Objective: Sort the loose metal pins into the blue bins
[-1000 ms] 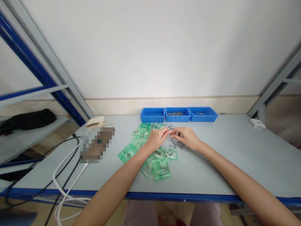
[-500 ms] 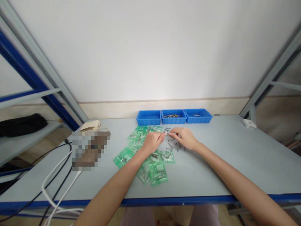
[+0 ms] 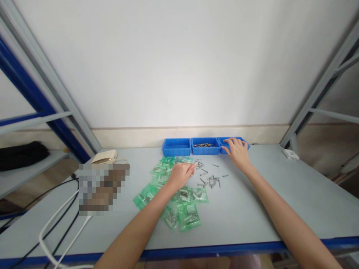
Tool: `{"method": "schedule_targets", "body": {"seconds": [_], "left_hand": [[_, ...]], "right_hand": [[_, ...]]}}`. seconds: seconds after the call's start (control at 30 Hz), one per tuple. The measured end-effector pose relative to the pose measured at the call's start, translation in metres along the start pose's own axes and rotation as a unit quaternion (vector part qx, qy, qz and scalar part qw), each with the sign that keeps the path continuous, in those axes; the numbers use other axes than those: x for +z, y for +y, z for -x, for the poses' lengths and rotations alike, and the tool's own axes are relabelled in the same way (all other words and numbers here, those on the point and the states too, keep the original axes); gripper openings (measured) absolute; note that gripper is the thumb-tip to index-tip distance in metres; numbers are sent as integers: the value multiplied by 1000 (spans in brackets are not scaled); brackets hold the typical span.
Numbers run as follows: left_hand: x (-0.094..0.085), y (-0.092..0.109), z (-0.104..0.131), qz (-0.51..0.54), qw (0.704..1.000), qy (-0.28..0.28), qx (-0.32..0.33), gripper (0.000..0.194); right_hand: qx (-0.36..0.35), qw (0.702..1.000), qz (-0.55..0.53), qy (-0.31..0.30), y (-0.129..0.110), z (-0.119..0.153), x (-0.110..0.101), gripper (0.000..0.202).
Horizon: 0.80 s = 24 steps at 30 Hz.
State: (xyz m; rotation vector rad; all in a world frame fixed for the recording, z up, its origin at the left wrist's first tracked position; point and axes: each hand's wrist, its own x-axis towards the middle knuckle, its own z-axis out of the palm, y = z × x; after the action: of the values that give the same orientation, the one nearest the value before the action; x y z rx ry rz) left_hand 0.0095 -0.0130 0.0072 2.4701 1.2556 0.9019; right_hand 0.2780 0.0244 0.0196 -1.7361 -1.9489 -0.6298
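Right hand (image 3: 238, 152) is stretched out to the rightmost blue bin (image 3: 243, 141) at the back of the table (image 3: 280, 198), fingers spread loose over its front rim, nothing visibly gripped. Left hand (image 3: 179, 175) rests near the green bags (image 3: 179, 201), fingertips pinched together on what looks like a small screw, too small to be sure. Loose screws (image 3: 209, 178) lie scattered on the table between both hands, just in front of the middle bin (image 3: 205, 146) and left bin (image 3: 176, 147).
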Motion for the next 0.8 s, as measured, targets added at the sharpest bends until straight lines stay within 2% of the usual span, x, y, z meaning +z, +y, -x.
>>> {"method": "schedule_targets", "body": {"seconds": [0.1, 0.2, 0.33, 0.5, 0.6, 0.67, 0.8], "left_hand": [[-1, 1, 0, -8, 1000, -9, 7, 52], [0, 1, 0, -18, 1000, -17, 11, 53], [2, 0, 1, -23, 999, -21, 8, 53], [4, 1, 1, -57, 997, -42, 14, 52], [4, 2, 0, -105, 993, -53, 16, 40], [4, 2, 0, -139, 988, -54, 24, 30], [6, 0, 0, -183, 979, -71, 64, 29]], "right_hand": [[-56, 987, -68, -134, -21, 14, 2, 24], [-36, 966, -117, -226, -34, 18, 2, 18], [3, 961, -138, -239, -31, 17, 5, 10], [22, 958, -178, -225, -27, 16, 8, 13], [22, 945, -236, -226, -37, 15, 9, 17], [21, 910, -337, -241, -47, 16, 11, 17], [12, 795, -541, -274, -68, 21, 15, 21]]}}
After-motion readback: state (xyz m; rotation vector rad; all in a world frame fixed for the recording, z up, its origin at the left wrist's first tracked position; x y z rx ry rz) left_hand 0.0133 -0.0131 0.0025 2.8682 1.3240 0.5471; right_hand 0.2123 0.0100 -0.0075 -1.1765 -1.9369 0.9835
